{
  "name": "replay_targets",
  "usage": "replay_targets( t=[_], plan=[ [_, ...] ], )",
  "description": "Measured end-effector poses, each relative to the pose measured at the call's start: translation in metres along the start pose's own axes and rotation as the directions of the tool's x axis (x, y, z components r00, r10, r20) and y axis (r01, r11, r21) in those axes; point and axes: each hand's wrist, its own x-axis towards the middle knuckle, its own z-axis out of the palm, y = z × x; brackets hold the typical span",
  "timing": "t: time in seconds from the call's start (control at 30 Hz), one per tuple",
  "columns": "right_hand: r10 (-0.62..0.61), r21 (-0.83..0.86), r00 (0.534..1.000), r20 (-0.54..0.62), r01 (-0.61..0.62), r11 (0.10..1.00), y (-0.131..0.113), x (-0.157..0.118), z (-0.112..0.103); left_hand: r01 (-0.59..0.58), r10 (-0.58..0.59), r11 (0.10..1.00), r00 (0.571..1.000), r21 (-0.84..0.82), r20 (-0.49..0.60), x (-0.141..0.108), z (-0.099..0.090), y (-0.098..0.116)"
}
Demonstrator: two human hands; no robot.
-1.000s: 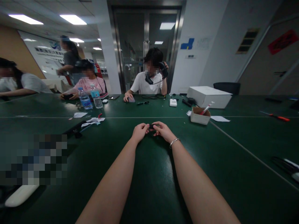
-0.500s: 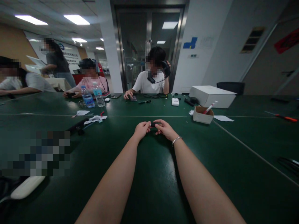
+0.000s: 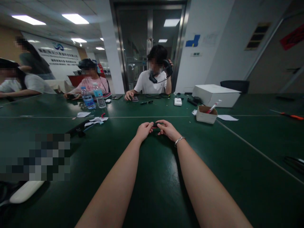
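Note:
A small black object [image 3: 155,124] is pinched between both hands above the dark green table [image 3: 156,177]. My left hand [image 3: 144,131] has its fingertips closed on the object's left end. From the other side, my right hand [image 3: 167,129], with a silver bracelet at the wrist, grips the right end with thumb and fingers. The fingers cover much of the object, and its details are too small to make out.
Beyond my hands are a small open box [image 3: 206,118], a white box [image 3: 216,93], a white device [image 3: 178,101] and two water bottles [image 3: 99,97]. Paper scraps [image 3: 97,120] lie at the left. An orange-handled screwdriver [image 3: 294,117] is far right. Several people are around the table.
Both hands keep their hold on the black object with hardly any movement. The standing person in the left background has moved further left. The view has shifted slightly.

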Motion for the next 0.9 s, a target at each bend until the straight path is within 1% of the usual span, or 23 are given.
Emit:
replay_targets(
  t=[0.1,0.17,0.33,0.47,0.57,0.7,0.8,0.9],
  plan=[
    [0.044,0.013,0.998,-0.043,-0.044,0.999,0.0,0.001,0.001,-0.035,0.034,0.999,0.999,-0.028,-0.021,-0.002,0.001,0.0],
    [0.051,0.011,0.998,-0.049,-0.05,0.999,0.0,0.001,0.001,-0.058,0.056,0.997,0.998,-0.058,-0.04,-0.003,0.002,0.002],
    [0.049,-0.008,0.998,-0.05,-0.049,0.999,-0.002,0.001,0.003,-0.005,-0.002,0.995,0.998,-0.098,-0.067,-0.005,0.002,0.009],
    [0.057,-0.001,0.997,-0.051,-0.057,0.998,-0.003,0.0,0.004,-0.016,0.01,0.997,0.997,-0.075,-0.076,-0.006,0.002,0.012],
    [0.062,0.001,0.997,-0.051,-0.062,0.998,-0.004,0.0,0.005,0.032,-0.039,0.995,0.997,-0.093,-0.07,-0.005,0.002,0.012],
    [0.059,0.0,0.998,-0.034,-0.059,0.998,-0.003,0.0,0.005,0.01,-0.015,0.997,0.998,-0.071,-0.063,-0.003,0.003,0.008],
    [0.057,0.001,0.998,-0.032,-0.057,0.998,-0.003,0.001,0.005,0.033,-0.038,0.996,0.998,-0.083,-0.056,-0.002,0.003,0.006],
    [0.057,-0.008,0.998,-0.032,-0.057,0.998,-0.002,0.002,0.004,0.028,-0.032,0.997,0.998,-0.073,-0.058,-0.002,0.003,0.006]
  ],
)
